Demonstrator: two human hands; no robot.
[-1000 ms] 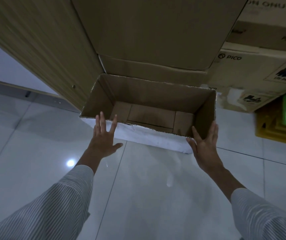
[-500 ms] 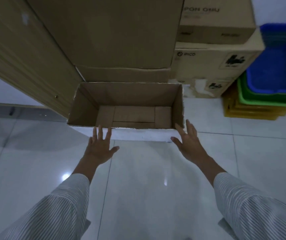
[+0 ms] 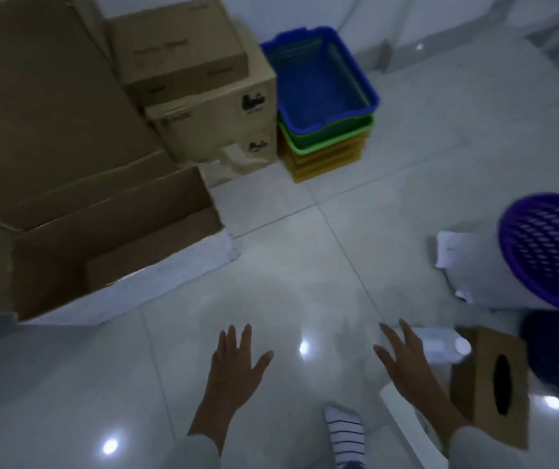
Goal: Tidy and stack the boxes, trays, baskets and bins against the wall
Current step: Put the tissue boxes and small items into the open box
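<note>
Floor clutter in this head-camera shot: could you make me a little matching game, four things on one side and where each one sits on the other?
Things:
1. blue tray
2. open cardboard box
3. purple basket
4. tissue box

Places:
A. by the right hand, lying on the floor
B. on top of the green and yellow trays
C. at the right edge, lying tipped on its side
D. left, in front of the stacked cartons

Pairs: 1-B, 2-D, 3-C, 4-A

Five cardboard boxes [image 3: 78, 238], three stacked trays [image 3: 325, 82], two baskets [image 3: 552, 252]
</note>
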